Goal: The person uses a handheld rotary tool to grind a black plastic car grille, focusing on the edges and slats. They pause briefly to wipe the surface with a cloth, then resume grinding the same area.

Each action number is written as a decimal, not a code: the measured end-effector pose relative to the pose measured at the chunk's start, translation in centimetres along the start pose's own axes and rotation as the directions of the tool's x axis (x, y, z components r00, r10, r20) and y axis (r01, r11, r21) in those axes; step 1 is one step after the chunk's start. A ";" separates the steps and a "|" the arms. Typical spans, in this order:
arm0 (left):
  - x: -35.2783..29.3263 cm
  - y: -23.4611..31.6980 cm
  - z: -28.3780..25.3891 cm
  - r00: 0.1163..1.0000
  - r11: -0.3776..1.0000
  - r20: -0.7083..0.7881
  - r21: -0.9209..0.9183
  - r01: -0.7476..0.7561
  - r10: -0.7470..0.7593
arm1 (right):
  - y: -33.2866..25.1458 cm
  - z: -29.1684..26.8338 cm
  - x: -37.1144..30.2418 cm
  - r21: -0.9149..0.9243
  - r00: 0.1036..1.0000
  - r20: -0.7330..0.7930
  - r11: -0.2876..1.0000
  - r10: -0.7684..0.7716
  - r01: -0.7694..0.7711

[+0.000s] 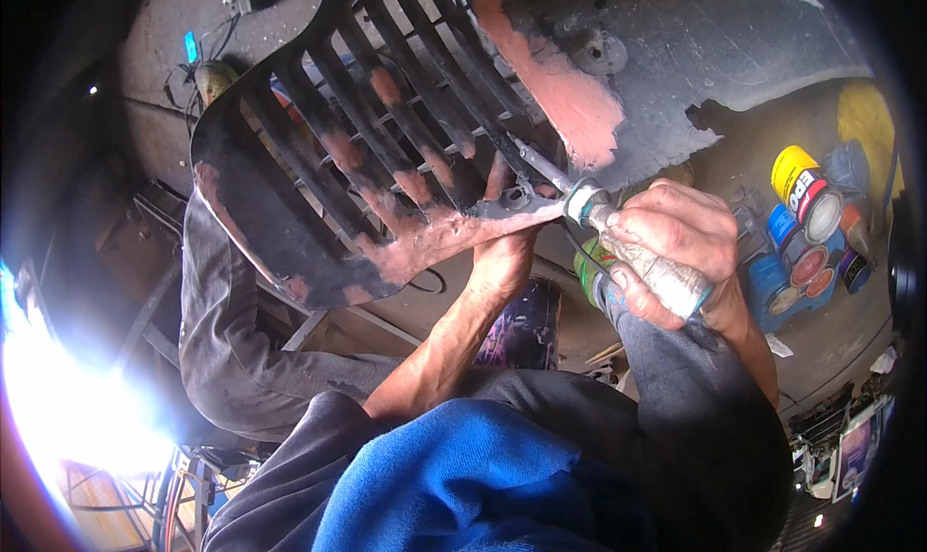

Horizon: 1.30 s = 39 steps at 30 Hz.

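A black slatted panel with pink filler patches spans the upper middle, tilted above my lap. My left hand holds its near edge from beneath, with most fingers hidden behind the panel. A long tool like a soldering iron, with a metal shaft and a worn, wrapped handle, is in my right hand. The fingers of that hand are closed around the handle. The shaft points up and left across the panel's right corner, by a hole in a dark bracket-like part. Whether its tip touches the slats, I cannot tell.
Beyond the panel lies a large grey sheet with pink filler and ragged edges. Several cans, including a yellow-and-black one, stand on the floor at the right. A dark paint-streaked bucket stands beneath my arms. Bright light glares at the left.
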<state>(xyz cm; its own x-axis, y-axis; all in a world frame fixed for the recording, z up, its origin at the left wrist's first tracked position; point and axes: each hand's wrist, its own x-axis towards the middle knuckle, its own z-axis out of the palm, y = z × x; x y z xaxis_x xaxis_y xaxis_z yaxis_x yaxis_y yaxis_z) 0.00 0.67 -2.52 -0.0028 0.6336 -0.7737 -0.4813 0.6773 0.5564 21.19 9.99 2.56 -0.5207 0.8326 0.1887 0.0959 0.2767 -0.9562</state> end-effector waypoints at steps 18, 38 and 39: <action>-0.4 0.1 0.6 1.000 0.999 -0.028 -0.032 -0.006 0.005 | 0.2 0.6 -0.2 -0.031 1.000 0.008 0.999 -0.025 0.025; -0.1 0.2 -0.3 0.999 0.960 -0.031 0.277 -0.033 0.043 | -0.4 0.4 0.3 -0.026 0.999 0.038 0.999 0.024 -0.023; -0.1 0.1 -0.2 0.999 0.967 -0.032 0.251 -0.034 0.044 | -0.4 0.4 0.3 -0.030 0.999 0.035 0.999 0.023 -0.022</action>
<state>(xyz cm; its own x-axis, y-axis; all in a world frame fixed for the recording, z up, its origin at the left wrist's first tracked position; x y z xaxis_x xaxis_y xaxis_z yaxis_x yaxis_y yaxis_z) -0.26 0.61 -2.42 -0.0517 0.6505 -0.7578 -0.2455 0.7272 0.6410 20.63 9.96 2.87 -0.5480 0.8213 0.1586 0.1328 0.2727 -0.9529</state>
